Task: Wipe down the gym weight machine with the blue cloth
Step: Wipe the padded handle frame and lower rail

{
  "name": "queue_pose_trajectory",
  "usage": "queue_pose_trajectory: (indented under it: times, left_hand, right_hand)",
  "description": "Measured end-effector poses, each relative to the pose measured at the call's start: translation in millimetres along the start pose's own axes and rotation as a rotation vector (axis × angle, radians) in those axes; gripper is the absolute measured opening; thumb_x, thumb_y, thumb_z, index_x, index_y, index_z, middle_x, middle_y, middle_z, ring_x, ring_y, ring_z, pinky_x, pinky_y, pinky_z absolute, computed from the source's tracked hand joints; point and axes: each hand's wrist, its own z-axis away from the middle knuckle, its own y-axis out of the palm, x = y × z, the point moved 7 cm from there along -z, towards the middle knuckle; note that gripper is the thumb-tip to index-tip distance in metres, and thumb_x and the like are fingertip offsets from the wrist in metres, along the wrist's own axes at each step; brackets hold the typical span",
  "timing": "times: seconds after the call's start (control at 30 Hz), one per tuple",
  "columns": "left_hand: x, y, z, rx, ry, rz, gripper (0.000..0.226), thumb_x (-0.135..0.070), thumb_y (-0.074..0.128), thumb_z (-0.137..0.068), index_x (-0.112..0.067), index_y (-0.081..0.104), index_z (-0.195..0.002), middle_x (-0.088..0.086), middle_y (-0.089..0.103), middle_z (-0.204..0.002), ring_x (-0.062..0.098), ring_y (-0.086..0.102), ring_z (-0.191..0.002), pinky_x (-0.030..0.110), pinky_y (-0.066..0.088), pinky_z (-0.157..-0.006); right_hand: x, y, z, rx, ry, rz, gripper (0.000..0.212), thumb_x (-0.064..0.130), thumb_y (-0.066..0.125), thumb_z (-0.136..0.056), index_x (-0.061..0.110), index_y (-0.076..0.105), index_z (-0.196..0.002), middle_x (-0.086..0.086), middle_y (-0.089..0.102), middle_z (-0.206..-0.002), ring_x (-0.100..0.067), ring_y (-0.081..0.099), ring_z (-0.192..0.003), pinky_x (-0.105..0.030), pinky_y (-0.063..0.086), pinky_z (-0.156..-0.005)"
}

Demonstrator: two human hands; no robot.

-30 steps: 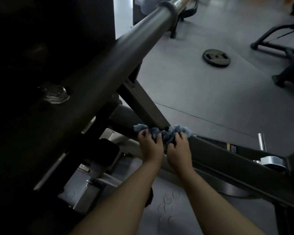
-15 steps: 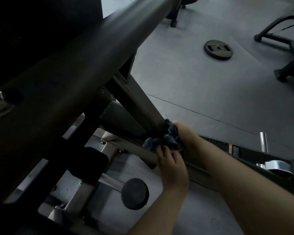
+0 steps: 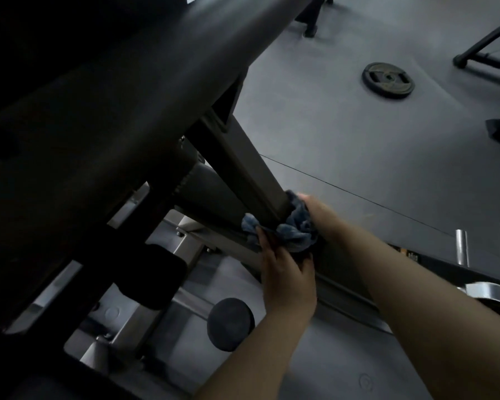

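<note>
1. Blue cloth [image 3: 289, 230] is bunched around the foot of the slanted strut [image 3: 243, 166] of the weight machine, where it meets the low base rail [image 3: 347, 272], seemingly to scrub that joint from both sides.
2. Left hand [image 3: 286, 269] pinches the cloth's near end; right hand [image 3: 315, 210] grips its far side behind the strut, fingers mostly hidden.
3. Grey rubber floor [image 3: 344, 145] spreads around, dimly lit, with a weight plate [image 3: 388, 79] lying well apart.
</note>
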Motion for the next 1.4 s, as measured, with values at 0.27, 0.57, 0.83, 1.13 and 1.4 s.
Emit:
queue_pose_trajectory:
  times: [0.27,0.57,0.83,1.13,1.4]
  left_hand:
    - [22,-26,-25,0.053,0.076,-0.336,0.076,-0.029,0.057,-0.090,-0.010,0.013,-0.150,0.001,0.001,-0.159,0.027,0.009,-0.145,0.031,0.007,-0.115]
    - [6,-16,-10,0.023,-0.076,-0.026,0.070,-0.004,0.045,-0.094,-0.009,0.004,-0.150,0.000,-0.005,-0.158,0.021,0.020,-0.142,0.037,0.029,-0.110]
    - [-5,-15,22,0.008,-0.208,0.283,0.036,0.002,0.040,-0.094,-0.003,0.052,-0.128,0.015,0.055,-0.128,0.021,0.051,-0.119,0.022,0.038,-0.097]
    - [-78,-111,19,-0.677,0.099,0.591,0.036,-0.007,0.046,-0.090,0.006,0.052,-0.124,0.008,0.041,-0.125,0.001,0.046,-0.104,0.007,0.034,-0.098]
    - [-102,-141,-23,-0.468,0.115,0.553,0.035,0.001,0.046,-0.094,-0.008,0.053,-0.126,0.008,0.048,-0.132,0.018,0.046,-0.124,0.034,0.032,-0.109]
  right_hand:
    - [-28,-6,56,-0.122,-0.128,0.316,0.043,0.031,0.020,-0.102,0.017,0.056,-0.123,-0.001,0.004,-0.159,-0.016,-0.002,-0.146,-0.042,-0.006,-0.115]
    - [-27,23,91,-0.196,-0.081,0.311,0.043,0.029,0.022,-0.103,0.022,0.050,-0.135,0.001,-0.007,-0.159,-0.014,-0.011,-0.145,-0.038,-0.010,-0.115]
    - [-20,30,111,-0.145,-0.106,-0.284,0.025,0.020,0.030,-0.099,0.015,0.053,-0.108,-0.018,0.057,-0.124,-0.008,0.056,-0.112,-0.028,0.043,-0.096]
    - [131,-44,118,-0.301,-0.474,-0.565,0.032,0.016,0.035,-0.101,0.000,0.059,-0.087,-0.016,0.066,-0.088,-0.029,0.062,-0.091,-0.041,0.049,-0.083]
    - [209,-20,122,0.513,-0.564,-0.977,0.019,0.002,0.046,-0.065,0.002,0.047,-0.084,-0.007,0.055,-0.060,-0.012,0.056,-0.050,-0.020,0.045,-0.050]
